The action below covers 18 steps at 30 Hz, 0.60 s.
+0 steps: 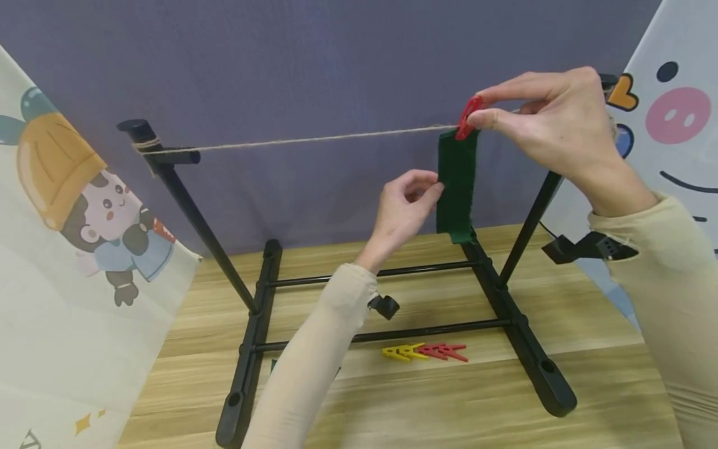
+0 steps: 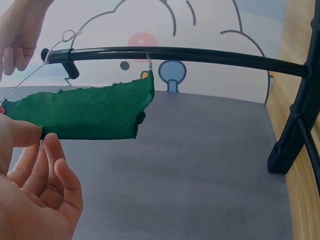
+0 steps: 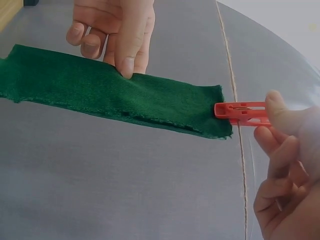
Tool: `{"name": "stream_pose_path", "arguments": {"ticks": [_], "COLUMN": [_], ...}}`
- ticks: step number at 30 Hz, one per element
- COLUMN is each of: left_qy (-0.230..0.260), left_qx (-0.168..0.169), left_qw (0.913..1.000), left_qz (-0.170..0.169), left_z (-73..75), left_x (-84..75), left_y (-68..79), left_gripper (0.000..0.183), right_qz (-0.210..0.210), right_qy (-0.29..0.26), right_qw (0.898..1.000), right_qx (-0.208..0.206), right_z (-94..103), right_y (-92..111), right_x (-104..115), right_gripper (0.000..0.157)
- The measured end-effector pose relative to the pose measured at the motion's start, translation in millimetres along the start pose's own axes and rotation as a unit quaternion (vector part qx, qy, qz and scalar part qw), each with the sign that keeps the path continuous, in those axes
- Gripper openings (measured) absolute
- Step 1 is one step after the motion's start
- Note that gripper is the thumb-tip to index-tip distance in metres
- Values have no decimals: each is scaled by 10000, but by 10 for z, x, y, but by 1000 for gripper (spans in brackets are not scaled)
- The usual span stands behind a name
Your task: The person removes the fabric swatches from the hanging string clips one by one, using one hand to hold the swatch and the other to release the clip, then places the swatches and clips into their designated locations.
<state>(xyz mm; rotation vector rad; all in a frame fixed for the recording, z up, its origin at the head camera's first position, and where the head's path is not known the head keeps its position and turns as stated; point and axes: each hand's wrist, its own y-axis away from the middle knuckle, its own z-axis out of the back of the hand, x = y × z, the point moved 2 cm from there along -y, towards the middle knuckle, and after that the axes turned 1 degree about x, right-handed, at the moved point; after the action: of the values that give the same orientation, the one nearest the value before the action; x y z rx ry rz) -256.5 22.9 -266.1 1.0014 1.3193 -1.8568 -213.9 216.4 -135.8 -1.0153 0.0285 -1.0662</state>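
A strip of dark green cloth (image 1: 457,187) hangs from a string (image 1: 314,141) near its right end. The red clothespin (image 3: 242,114) bites the cloth's top edge and crosses the string. My right hand (image 1: 566,125) pinches the clothespin's handle ends between thumb and forefinger. Lower down, my left hand (image 1: 406,206) pinches the cloth's side edge between thumb and forefinger, its other fingers loosely bent in the left wrist view. In the right wrist view the left thumb (image 3: 127,67) presses on the cloth's edge.
The string is tied between two posts of a black frame (image 1: 202,218) standing on a wooden table (image 1: 606,349). Yellow clothespins (image 1: 402,352) and red clothespins (image 1: 443,352) lie in a row by the front crossbar. Green cloth (image 1: 273,365) peeks out beside my left forearm.
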Motion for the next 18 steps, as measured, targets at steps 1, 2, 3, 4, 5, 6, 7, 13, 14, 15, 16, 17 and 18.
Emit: {"name": "stream_pose_path", "arguments": {"ticks": [1, 2, 3, 4, 5, 6, 7, 13, 14, 15, 16, 17, 18], "left_qy": [-4, -10, -14, -23, -36, -46, -51, -85, -100, -112, -121, -134, -146], "left_qx": [-1, 2, 0, -3, -3, -1, 0, 1, 1, 3, -1, -10, -16], "left_qw": [10000, 10000, 10000, 10000, 10000, 10000, 10000, 10000, 10000, 9999, 9999, 9999, 9999], "left_qz": [-10, -15, -20, -12, -13, -9, 0, 0, -3, -8, -5, 3, 15], "left_z": [1, 3, 6, 9, 13, 17, 22, 70, 78, 87, 96, 105, 115], "left_x": [2, 4, 3, 3, 3, 5, 4, 24, 31, 40, 51, 60, 69], "left_y": [0, 1, 4, 7, 8, 9, 10, 22, 27, 35, 43, 50, 60], "left_gripper": [22, 22, 22, 22, 21, 22, 22, 22, 22, 23, 23, 23, 23], "right_qz": [32, 68, 101, 137, 187, 237, 296, 509, 522, 523, 512, 486, 443], "right_qy": [-30, -53, -87, -123, -148, -175, -204, -329, -354, -380, -423, -488, -549], "right_qw": [10000, 9999, 9998, 9997, 9994, 9990, 9985, 9946, 9938, 9930, 9922, 9914, 9906], "right_qx": [-39, -82, -130, -182, -250, -324, -402, -848, -918, -987, -1054, -1117, -1171], "right_z": [0, -1, -2, -2, -3, -4, -4, -12, -12, -11, -9, -7, -5], "right_y": [-2, -4, -6, -9, -13, -18, -24, -66, -70, -74, -79, -82, -85], "right_x": [3, 5, 7, 7, 8, 9, 8, 8, 8, 8, 10, 12, 14], "right_gripper": [31, 31, 30, 30, 29, 28, 28, 27, 26, 26, 26, 25, 25]}}
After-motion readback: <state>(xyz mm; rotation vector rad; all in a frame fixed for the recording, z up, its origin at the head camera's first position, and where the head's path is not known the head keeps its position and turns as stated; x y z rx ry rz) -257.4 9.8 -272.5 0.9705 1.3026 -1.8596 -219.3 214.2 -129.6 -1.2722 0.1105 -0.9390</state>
